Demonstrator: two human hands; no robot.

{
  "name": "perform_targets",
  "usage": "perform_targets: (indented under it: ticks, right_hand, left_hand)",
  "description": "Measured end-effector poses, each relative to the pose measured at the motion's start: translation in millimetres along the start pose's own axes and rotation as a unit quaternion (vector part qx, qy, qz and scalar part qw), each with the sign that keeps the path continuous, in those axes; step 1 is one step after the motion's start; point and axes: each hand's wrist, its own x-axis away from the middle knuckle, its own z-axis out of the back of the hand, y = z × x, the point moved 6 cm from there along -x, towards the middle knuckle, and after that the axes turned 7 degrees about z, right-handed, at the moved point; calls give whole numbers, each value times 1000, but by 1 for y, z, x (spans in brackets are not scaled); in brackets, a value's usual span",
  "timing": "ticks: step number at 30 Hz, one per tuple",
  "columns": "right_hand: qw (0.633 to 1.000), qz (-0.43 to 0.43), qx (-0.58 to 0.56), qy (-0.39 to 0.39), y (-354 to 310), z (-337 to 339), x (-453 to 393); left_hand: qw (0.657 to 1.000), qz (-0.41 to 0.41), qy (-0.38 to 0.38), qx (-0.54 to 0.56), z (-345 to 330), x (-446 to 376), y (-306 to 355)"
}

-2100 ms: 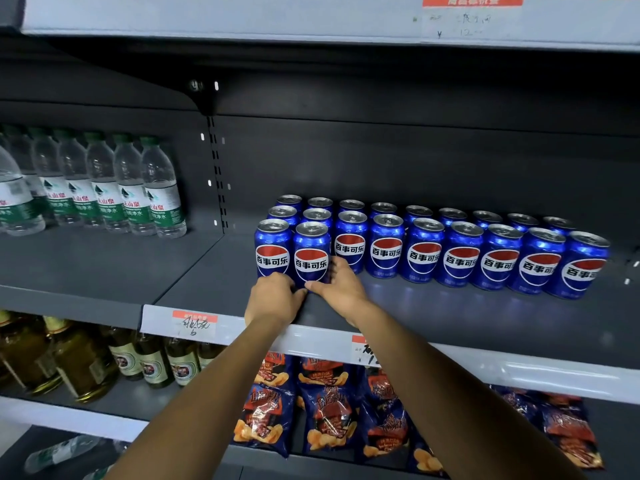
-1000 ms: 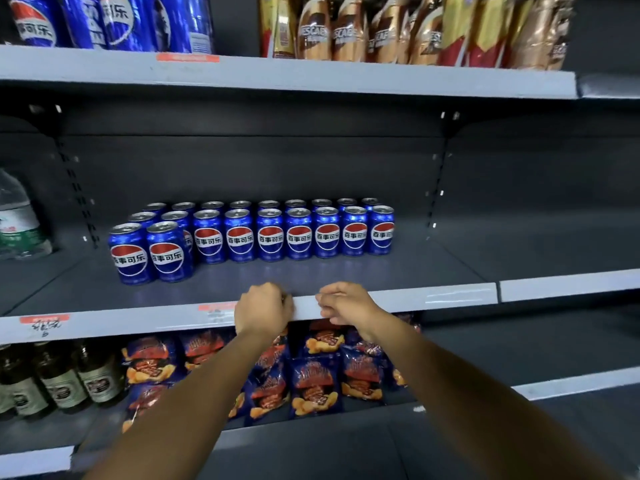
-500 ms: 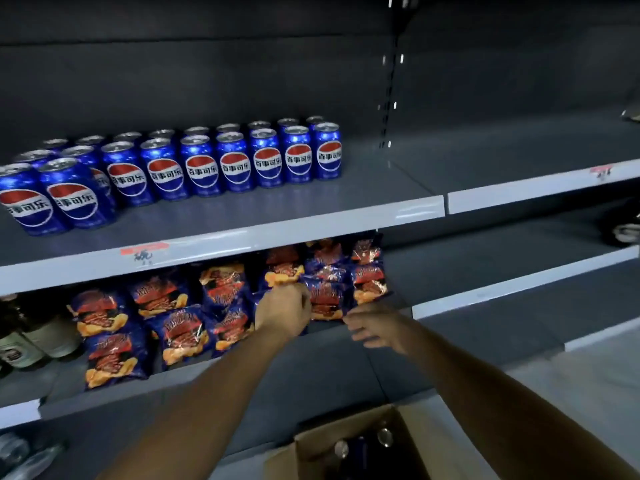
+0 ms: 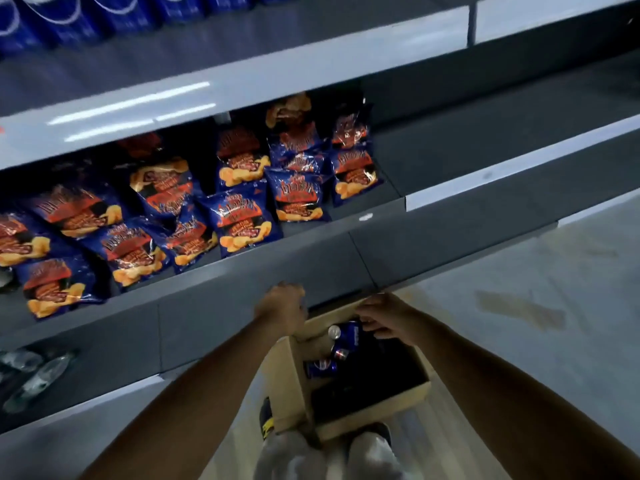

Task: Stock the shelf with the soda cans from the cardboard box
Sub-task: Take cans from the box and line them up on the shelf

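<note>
Cardboard box [image 4: 294, 386]: open on the floor, under both hands
Left hand [image 4: 282, 308]: arm stretched down, fingers curled over box's far rim
Right hand [image 4: 384, 318]: reaching in, fingertips pinching a blue soda can [image 4: 348, 332]
Other cans [image 4: 320, 368]: lying inside, below the right hand

A shop aisle: grey retail shelving [image 4: 242, 77] with rows of crisp bags [image 4: 239, 216] and blue cans [image 4: 69, 15]

Both hands over cardboard box [image 4: 294, 386]; right hand [image 4: 384, 318] touching soda can [image 4: 346, 332].
</note>
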Motion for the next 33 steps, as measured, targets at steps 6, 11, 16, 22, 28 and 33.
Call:
perform_targets:
  ticks: [6,11,16,22,28,33]
  right_hand:
    - [998,-64,-5,-14,74,8,-23]
    - [993,-115,-15,5,132,9,-44]
    - [991,-129,26,32,181,4,-81]
    - [988,-135,57,49,235,-4,-147]
    - [984,-145,44,98,290,-19,-218]
    - [981,-136,36,136,329,-38,-277]
  left_hand:
    - [996,6,-90,-10,-84,-5,1]
    - [989,7,-146,-32,-148,-7,2]
    - [987,16,-156,-45,-195,-32,-4]
    - [986,14,-149,-74,-250,-88,-15]
    - [986,8,-158,-54,-323,-138,-25]
    - [981,8,-187,-42,-390,-169,-36]
